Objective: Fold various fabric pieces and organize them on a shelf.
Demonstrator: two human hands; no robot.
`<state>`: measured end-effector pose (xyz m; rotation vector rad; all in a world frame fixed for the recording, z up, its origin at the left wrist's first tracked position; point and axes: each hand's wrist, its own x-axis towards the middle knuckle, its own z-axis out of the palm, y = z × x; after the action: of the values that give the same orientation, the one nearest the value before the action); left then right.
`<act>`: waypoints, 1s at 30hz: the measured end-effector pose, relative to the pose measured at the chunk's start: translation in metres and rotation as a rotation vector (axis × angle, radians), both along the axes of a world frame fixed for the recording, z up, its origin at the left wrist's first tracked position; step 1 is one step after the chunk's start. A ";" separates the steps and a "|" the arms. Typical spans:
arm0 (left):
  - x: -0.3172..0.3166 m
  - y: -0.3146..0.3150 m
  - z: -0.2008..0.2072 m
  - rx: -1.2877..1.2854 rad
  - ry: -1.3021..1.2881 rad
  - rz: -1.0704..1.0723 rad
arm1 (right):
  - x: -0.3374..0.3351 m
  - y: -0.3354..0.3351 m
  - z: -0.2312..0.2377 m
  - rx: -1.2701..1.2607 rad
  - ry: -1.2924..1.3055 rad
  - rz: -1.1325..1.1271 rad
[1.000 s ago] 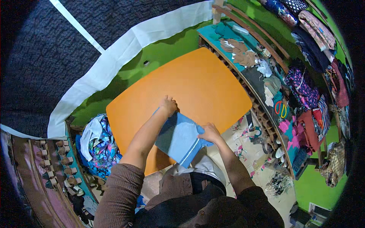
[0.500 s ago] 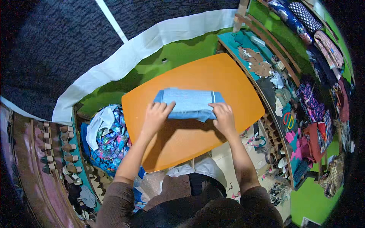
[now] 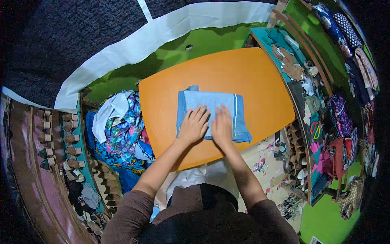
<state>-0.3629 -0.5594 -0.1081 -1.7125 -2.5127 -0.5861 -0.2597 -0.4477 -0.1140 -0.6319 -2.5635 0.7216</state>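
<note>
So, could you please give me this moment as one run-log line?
left hand: palm down on folded light-blue fabric with white stripe | right hand: on it, blurred | fabric: on orange round-cornered table

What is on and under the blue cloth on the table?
The left hand lies on the cloth; the blurred right hand is over it. The orange table is underneath, showing around it. What it covers, and the cloth beneath the hands, cannot be seen.
</note>
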 end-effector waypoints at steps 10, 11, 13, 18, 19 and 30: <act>-0.055 0.014 -0.013 -0.129 0.160 0.580 | -0.033 0.091 -0.032 0.304 -0.248 -0.921; -0.046 0.017 -0.011 -0.092 0.088 0.377 | -0.038 0.073 -0.026 0.260 -0.339 -0.460; -0.034 0.014 -0.018 -0.047 0.015 0.177 | -0.032 0.052 -0.018 0.214 -0.411 0.003; -0.025 0.007 -0.021 -0.112 0.073 0.300 | 0.014 0.077 -0.034 0.237 -0.380 -0.560; -0.027 0.003 -0.013 -0.133 0.009 0.409 | 0.021 0.079 -0.039 0.240 -0.383 -0.572; -0.015 -0.051 -0.033 -0.085 -0.271 0.257 | 0.089 0.055 -0.041 0.249 -0.380 -0.581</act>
<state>-0.3780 -0.6106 -0.1415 -1.3793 -2.9210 -0.7429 -0.1703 -0.3928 -0.1554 -1.4489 -2.5169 0.0880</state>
